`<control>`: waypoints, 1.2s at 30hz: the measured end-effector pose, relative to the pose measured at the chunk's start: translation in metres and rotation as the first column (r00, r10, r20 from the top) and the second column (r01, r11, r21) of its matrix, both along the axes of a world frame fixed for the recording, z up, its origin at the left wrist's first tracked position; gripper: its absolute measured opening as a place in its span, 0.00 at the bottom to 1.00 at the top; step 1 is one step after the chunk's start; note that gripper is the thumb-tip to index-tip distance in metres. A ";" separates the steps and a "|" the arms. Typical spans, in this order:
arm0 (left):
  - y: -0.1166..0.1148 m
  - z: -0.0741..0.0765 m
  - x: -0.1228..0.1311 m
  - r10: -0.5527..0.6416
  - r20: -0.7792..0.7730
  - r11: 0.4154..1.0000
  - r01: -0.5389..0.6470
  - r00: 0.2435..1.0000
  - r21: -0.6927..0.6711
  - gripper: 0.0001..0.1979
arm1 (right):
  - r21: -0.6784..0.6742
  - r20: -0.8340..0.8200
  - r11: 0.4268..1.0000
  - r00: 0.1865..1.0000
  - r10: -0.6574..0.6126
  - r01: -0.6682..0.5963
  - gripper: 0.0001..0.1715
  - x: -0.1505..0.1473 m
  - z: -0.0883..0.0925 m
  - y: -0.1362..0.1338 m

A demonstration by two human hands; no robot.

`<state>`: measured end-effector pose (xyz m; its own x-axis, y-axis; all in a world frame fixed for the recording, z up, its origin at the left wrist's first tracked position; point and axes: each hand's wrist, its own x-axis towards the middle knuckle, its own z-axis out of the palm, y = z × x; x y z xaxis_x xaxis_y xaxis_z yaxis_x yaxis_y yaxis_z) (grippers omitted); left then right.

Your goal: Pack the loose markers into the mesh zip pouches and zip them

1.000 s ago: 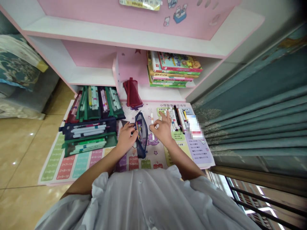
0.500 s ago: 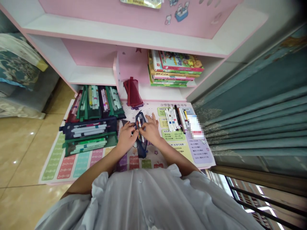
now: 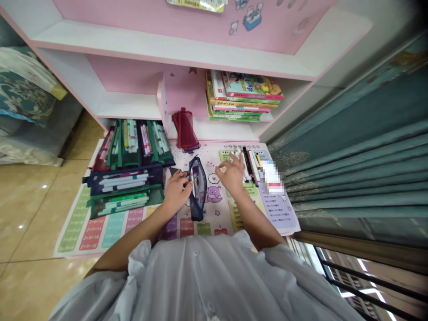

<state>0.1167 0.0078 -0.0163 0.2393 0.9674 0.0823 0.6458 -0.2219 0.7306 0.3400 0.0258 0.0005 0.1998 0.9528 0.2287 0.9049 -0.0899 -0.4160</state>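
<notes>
My left hand (image 3: pixel 178 189) grips the left edge of a dark blue mesh pencil pouch (image 3: pixel 203 187) between thumb and fingers. The pouch lies lengthwise in front of me, its mouth spread, with a few pens (image 3: pixel 195 178) showing inside. To the right, my right hand (image 3: pixel 232 171) hovers by a row of loose markers (image 3: pixel 253 165), fingers apart and nothing seen in them. It covers most of the white markers at the row's left end; black and brown-capped ones stay visible.
Filled mesh pouches in green, red and navy (image 3: pixel 127 180) lie on the left of the printed mat (image 3: pixel 214 223). Flat red mesh pouches (image 3: pixel 186 129) rest at the shelf edge. Behind stands a stack of books (image 3: pixel 245 96). A blurred phone-like object (image 3: pixel 272 176) lies right of the markers.
My right hand has left the pouch and moved right to the loose markers. The marker it was pressing now lies lower in the pouch. My left hand has stayed in place.
</notes>
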 end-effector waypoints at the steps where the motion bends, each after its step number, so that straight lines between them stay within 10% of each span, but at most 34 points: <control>1: 0.000 0.000 0.000 0.004 0.001 1.000 -0.004 1.000 0.000 0.13 | -0.017 0.049 0.998 0.997 -0.053 0.054 0.10 0.009 -0.002 0.001; 10: 0.000 -0.001 0.001 0.019 0.026 1.000 -0.020 0.999 0.015 0.13 | -0.141 0.300 0.961 0.936 -0.186 0.236 0.15 0.044 -0.023 -0.005; 36: -0.001 0.002 0.000 0.009 0.020 1.000 -0.009 1.000 -0.003 0.13 | -0.309 0.414 0.907 0.899 -0.143 0.287 0.20 0.036 -0.009 -0.005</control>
